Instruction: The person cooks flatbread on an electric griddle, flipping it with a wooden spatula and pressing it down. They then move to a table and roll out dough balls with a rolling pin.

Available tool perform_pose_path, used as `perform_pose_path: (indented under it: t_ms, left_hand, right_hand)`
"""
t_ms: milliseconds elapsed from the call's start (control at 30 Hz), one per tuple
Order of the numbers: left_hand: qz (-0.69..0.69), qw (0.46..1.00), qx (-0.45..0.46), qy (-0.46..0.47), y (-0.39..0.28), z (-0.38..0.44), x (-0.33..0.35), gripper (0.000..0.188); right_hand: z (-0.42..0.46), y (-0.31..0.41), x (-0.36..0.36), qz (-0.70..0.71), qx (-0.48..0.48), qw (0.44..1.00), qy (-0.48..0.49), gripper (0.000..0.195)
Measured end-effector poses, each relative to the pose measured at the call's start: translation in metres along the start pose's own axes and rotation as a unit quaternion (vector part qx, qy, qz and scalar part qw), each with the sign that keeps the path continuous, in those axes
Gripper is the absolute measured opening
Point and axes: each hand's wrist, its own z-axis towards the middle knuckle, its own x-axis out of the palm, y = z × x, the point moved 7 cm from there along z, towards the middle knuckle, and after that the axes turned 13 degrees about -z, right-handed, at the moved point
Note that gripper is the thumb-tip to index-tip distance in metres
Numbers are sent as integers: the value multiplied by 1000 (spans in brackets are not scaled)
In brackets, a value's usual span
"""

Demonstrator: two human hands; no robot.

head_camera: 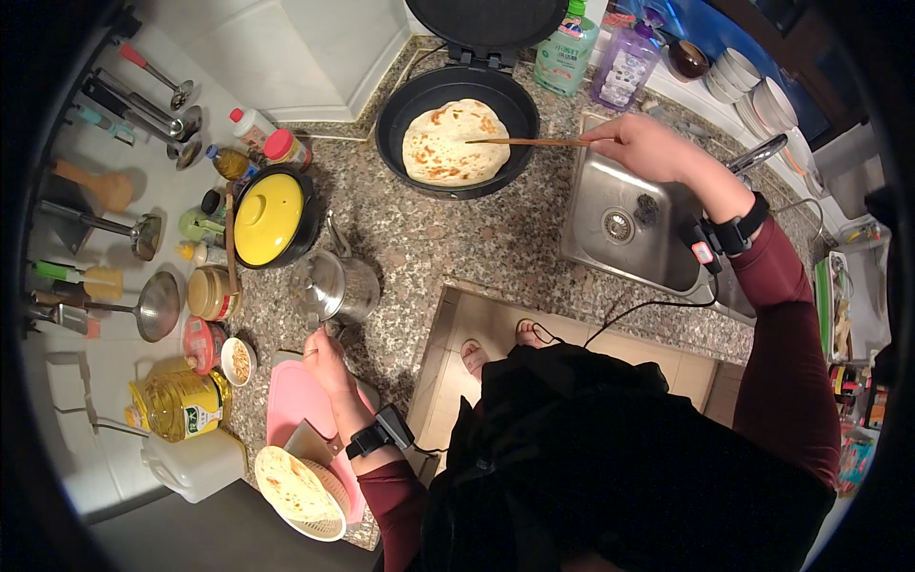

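Observation:
A browned flatbread [450, 154] lies in the black round electric griddle [525, 118], whose lid stands raised behind it. Held in my right hand [636, 146], over the sink's edge, are wooden chopsticks [547, 142]; their tips reach the middle of the bread. My left hand [325, 357] is at the handle end of a lidded stainless steel pot [339, 289], above the pink cutting board [289, 400]; its fingers are curled, and whether they grip the handle is hard to tell. More flatbread [297, 486] rests on a cream woven-style basket [336, 529] at the lower left, beside a cleaver blade [307, 443].
The steel sink [590, 243] is on the right, with two soap bottles [565, 57] behind. A yellow-lidded casserole [268, 218], jars, a small white bowl [239, 361] and an oil jug [179, 404] line the left wall under hanging utensils. A cable [643, 304] crosses the counter's front edge.

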Motion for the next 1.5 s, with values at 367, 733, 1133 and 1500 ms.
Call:
perform_pose_path:
  t_ms: [367, 733, 1133, 1500]
  left_hand:
    - [-8, 1000, -9, 5, 2, 2, 0, 36]
    - [-5, 1000, 1, 6, 3, 3, -3, 37]
    - [-2, 1000, 1, -8, 2, 2, -1, 37]
    - [-4, 1000, 4, -4, -1, 2, 2, 38]
  right_hand:
    - [47, 22, 43, -244, -190, 943, -126, 39]
    - [100, -5, 53, -198, -36, 975, -93, 32]
    - [-2, -13, 28, 3, -17, 999, 35, 35]
    - [32, 26, 30, -112, -147, 980, -74, 31]
